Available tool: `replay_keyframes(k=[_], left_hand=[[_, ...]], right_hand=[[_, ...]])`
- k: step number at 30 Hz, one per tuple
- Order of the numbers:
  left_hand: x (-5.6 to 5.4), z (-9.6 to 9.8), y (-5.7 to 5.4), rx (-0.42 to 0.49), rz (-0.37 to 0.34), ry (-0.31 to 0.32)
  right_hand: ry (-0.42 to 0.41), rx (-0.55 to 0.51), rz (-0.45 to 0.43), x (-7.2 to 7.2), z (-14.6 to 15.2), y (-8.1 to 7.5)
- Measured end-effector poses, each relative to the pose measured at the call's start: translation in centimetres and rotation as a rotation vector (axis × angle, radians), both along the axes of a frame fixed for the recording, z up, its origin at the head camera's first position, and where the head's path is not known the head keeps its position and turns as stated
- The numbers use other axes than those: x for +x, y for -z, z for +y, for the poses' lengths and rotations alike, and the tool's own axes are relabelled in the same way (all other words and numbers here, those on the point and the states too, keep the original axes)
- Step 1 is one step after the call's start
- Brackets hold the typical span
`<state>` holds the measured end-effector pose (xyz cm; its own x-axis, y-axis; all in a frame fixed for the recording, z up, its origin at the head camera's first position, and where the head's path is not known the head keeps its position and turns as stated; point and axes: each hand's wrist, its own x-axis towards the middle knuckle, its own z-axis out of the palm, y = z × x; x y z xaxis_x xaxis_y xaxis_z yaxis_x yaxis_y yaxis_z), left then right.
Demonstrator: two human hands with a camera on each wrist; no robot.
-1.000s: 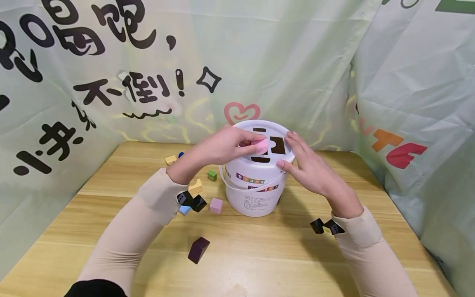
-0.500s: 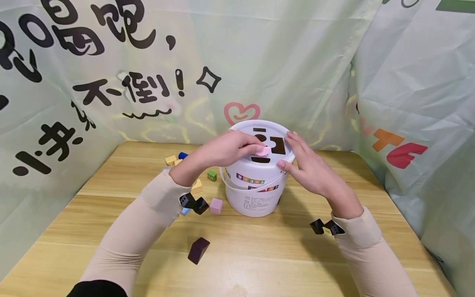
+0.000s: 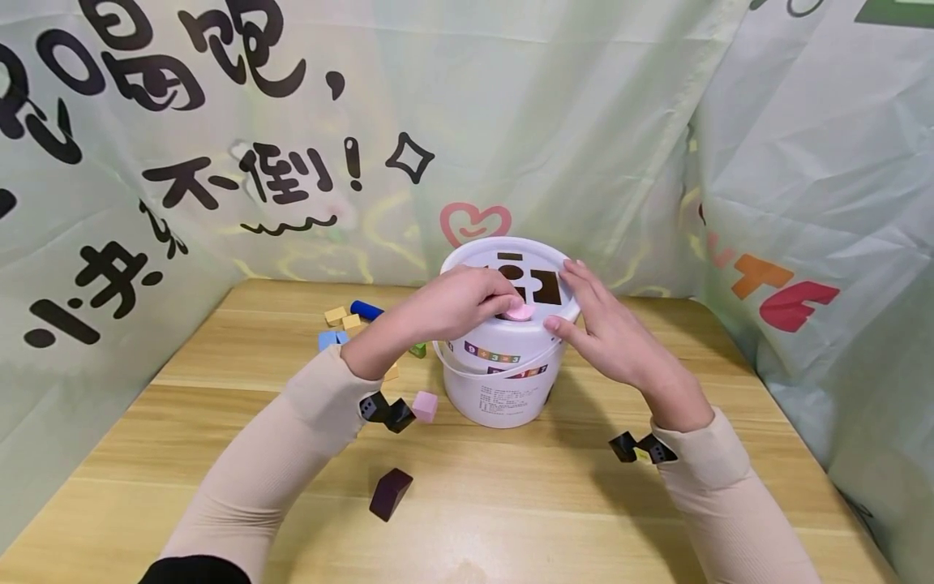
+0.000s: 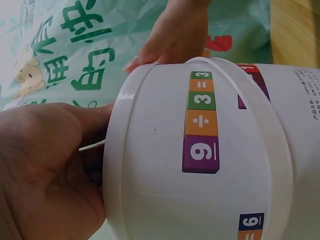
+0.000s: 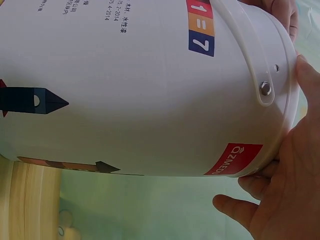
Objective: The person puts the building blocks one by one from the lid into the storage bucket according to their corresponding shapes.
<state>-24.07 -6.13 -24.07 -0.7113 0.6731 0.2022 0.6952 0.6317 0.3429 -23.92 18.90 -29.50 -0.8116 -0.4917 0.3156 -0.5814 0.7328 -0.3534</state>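
A white bucket [image 3: 503, 397] stands upright on the wooden table, its lid [image 3: 474, 250] cut with several dark holes of different shapes. Between thumb and fingers my left hand [image 3: 463, 300] pinches a pink rounded block [image 3: 521, 312] at the slot near the lid's front edge. Part of that block is covered by the fingers, and how far it sits in the slot I cannot tell. My right hand [image 3: 613, 337] rests on the lid's right rim with thumb and fingers spread; the right wrist view shows its thumb [image 5: 307, 75] against the rim.
Left of the bucket lie a pink cube [image 3: 425, 406], a blue cylinder [image 3: 366, 311], a yellow block [image 3: 336, 315], a light blue block [image 3: 331, 340] and a partly hidden green block [image 3: 418, 350]. A dark purple block [image 3: 391, 493] lies nearer. Printed cloth [image 3: 569, 146] hangs behind.
My left hand has brought the pink block from the middle of the lid toward its front slot, tilting it lower. The right hand stays on the rim.
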Motion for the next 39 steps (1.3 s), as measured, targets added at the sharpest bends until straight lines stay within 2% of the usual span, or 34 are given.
replay_keyframes(k=[8,16,22,29,33,39], left_hand=[[0.2,0.4,0.1,-0.002,0.051,-0.081],[0.3,-0.9,0.1,0.142,0.047,-0.059],[0.8,-2.8,0.0,0.192,0.01,-0.059],[1.9,-5.5,0.7,0.169,0.03,-0.088],[2.2,-7.1,1.6,0.213,0.033,-0.104],[2.7,-9.4,3.1,0.255,-0.01,-0.146]], right_hand=[[-0.003,-0.003,0.007,0.0,0.0,0.0],[0.004,0.0,0.003,0.0,-0.1,0.0],[0.004,-0.004,0.003,0.1,-0.1,-0.1],[0.001,-0.005,0.011,0.0,-0.1,0.0],[-0.001,-0.005,0.014,0.0,0.0,0.0],[-0.004,-0.003,0.007,0.0,0.0,0.0]])
